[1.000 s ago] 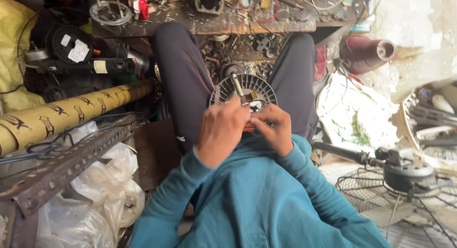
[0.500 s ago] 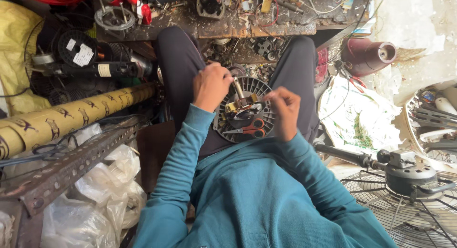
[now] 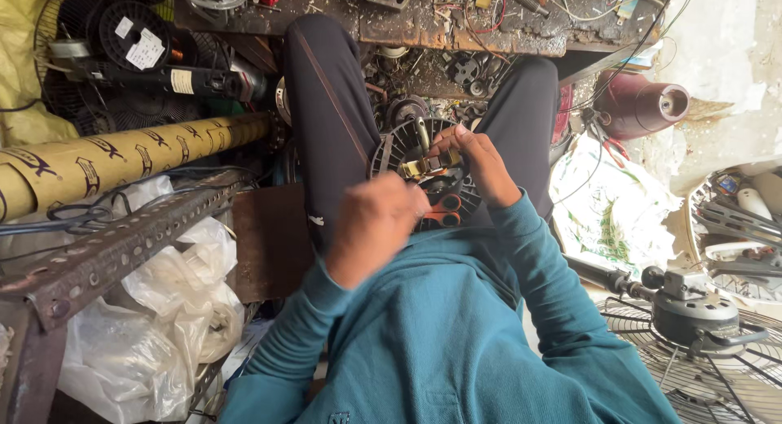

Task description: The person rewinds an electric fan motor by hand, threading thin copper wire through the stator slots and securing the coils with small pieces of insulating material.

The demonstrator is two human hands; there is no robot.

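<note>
A round fan motor (image 3: 423, 175) is rested on the lap, between the thighs. The blurred left hand (image 3: 376, 228) is held just before it (grip cannot be told). A brass-coloured strip (image 3: 425, 166) is pinched by the right hand (image 3: 481, 165).

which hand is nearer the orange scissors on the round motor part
Left. The left hand is blurred and sits just left of the orange scissors; the right hand is above them, at the brass strip.
</note>
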